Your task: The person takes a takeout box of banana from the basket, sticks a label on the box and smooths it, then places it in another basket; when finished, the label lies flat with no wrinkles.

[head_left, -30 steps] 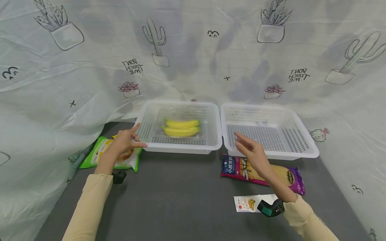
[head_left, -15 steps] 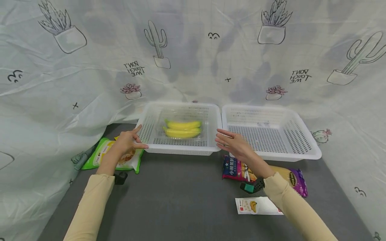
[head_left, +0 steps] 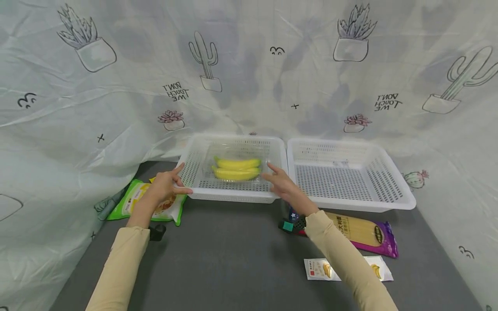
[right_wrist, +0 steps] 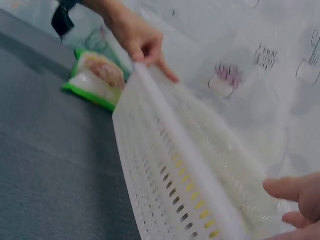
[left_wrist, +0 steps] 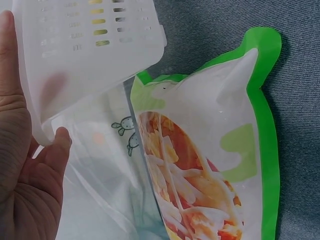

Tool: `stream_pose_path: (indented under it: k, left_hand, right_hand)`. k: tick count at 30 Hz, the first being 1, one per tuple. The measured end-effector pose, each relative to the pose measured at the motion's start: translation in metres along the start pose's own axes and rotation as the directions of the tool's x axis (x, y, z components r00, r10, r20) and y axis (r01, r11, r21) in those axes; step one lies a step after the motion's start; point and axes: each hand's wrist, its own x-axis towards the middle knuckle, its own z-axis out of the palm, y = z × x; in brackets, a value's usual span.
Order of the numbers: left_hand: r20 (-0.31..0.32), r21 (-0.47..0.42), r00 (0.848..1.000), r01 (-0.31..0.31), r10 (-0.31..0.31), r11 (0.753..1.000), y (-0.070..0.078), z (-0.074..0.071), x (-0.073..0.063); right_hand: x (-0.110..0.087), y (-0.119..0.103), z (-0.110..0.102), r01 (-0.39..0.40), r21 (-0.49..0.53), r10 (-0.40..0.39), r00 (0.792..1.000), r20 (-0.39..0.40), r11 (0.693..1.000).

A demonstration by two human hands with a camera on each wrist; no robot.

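Observation:
In the head view, my left hand [head_left: 165, 188] grips the left end of a white perforated plastic basket [head_left: 233, 195], with one finger along its rim. The left wrist view shows a fingertip tucked under the rim of that basket [left_wrist: 100, 60]. Inside lies a clear plastic box [head_left: 235, 150] with yellow bananas [head_left: 237, 164] in it. My right hand [head_left: 285, 188] reaches over the basket's right end, fingers extended and holding nothing, its fingertips close to the box. In the right wrist view my right hand [right_wrist: 305, 200] hovers by the near right rim.
A second white basket [head_left: 350, 204] stands right beside the first. In front of it lie a purple spaghetti bag [head_left: 362, 229], partly behind my right forearm, and a white packet with banana pictures [head_left: 320, 270]. A green-and-white food bag [head_left: 132, 198] lies left. A printed curtain [head_left: 249, 86] hangs behind.
My right hand has moved left, from above the right basket, across the gap, to over the right end of the left basket. My left hand keeps its hold at the left end.

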Motion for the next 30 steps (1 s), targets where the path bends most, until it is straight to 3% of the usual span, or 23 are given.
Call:
stream_pose_path:
  k: [4,10,14,19,30]
  left_hand:
    - [0.009,0.002,1.0,-0.004,0.004,1.0,-0.002,0.003,-0.001]
    - [0.005,-0.009,1.0,-0.004,0.004,1.0,-0.004,0.006,-0.002]
    - [0.001,-0.013,1.0,-0.002,0.002,1.0,-0.003,0.006,-0.003]
    - [0.001,-0.018,1.0,-0.024,0.024,1.0,-0.002,0.006,-0.001]
    - [-0.032,0.011,0.998,-0.062,0.062,0.998,0.0,0.002,0.001]
  right_hand:
    - [0.021,0.006,0.009,-0.038,0.018,0.039,0.995,-0.091,0.999]
    - [0.038,0.014,0.019,-0.016,-0.014,0.012,0.975,-0.222,1.0]
    - [0.044,0.018,0.022,0.016,-0.163,-0.062,0.959,-0.277,0.986]
    - [0.048,0.018,0.022,0.091,-0.335,-0.19,0.942,-0.277,0.938]
    - [0.049,0.015,0.021,0.277,-0.349,-0.369,0.899,-0.235,0.895]
